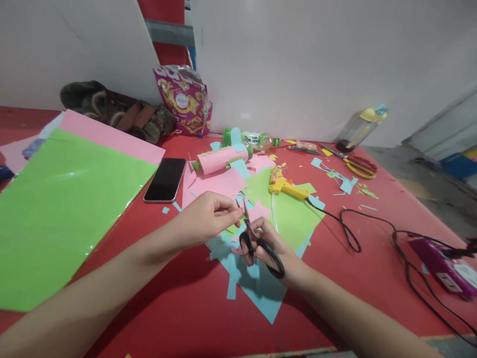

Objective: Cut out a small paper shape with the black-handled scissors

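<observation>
Spreading across the whole view, the red worktop (335, 308) carries one big green sheet (63, 209) at the near left, lying over one pink sheet (108, 135) whose far edge shows. A loose drift of blue, pink and green offcuts (257, 288) fills the middle. Towards the far wall lie one camouflage bag (112, 109), one snack bag (184, 99), one pink-wrapped roll (219, 159) and one dark phone (165, 180). Right of centre there is one yellow glue gun (285, 186) and a second, yellow-handled pair of scissors (359, 166), which makes two pairs in all. The left hand (204, 216) comes in from the near left, its fingers (233, 213) pinched tight on a small scrap (239, 215), too tiny to tell its colour. The right hand (278, 256) sits just right of it and nearer, fingers curled through the loops of the black scissors (261, 246). The scissors' long axis runs from near right to far left, and the blades are almost together. The scrap lies at the blades, just left of them, so both hands nearly touch over the offcuts, the left one being the closer to the scrap.
</observation>
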Tool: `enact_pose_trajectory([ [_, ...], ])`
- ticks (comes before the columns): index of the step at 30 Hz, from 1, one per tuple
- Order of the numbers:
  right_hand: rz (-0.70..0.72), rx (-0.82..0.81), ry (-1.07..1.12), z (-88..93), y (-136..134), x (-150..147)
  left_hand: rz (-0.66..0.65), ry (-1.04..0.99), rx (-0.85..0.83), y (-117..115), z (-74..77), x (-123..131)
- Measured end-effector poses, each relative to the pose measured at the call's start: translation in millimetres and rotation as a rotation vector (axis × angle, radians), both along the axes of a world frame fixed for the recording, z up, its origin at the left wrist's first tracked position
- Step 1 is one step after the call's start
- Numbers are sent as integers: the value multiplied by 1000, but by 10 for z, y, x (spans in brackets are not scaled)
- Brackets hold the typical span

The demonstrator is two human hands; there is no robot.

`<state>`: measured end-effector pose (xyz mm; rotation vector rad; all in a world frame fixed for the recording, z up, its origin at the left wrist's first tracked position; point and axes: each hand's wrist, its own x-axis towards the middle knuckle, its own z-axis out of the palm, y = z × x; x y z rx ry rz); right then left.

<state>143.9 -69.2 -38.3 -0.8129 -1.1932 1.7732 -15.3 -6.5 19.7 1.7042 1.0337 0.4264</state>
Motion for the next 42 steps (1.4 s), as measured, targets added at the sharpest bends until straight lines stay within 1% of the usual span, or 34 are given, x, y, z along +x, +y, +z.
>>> enact_pose_trajectory([
  [4,-4,-1,16,-2,-6,2,48,-43,14,-32,-23,37],
  [7,-6,-2,33,-9,-10,11,97,-115,-25,-74,-20,77],
  [10,-1,0,72,-29,-10,19,116,-198,-63,-109,-33,106],
  [13,17,8,122,-54,-6,23,120,-233,-80,-125,-54,116],
  [20,47,-15,144,-34,-7,19,103,-143,-8,-124,-13,117],
  [24,34,-1,132,-22,-11,11,85,-114,23,-120,-20,113],
  [32,33,8,119,-76,-1,9,77,-104,39,-122,-24,113],
  [38,43,-13,113,-51,-1,4,44,-35,89,-89,-21,78],
  [42,54,-15,109,-16,-3,2,9,-13,61,-63,-42,50],
])
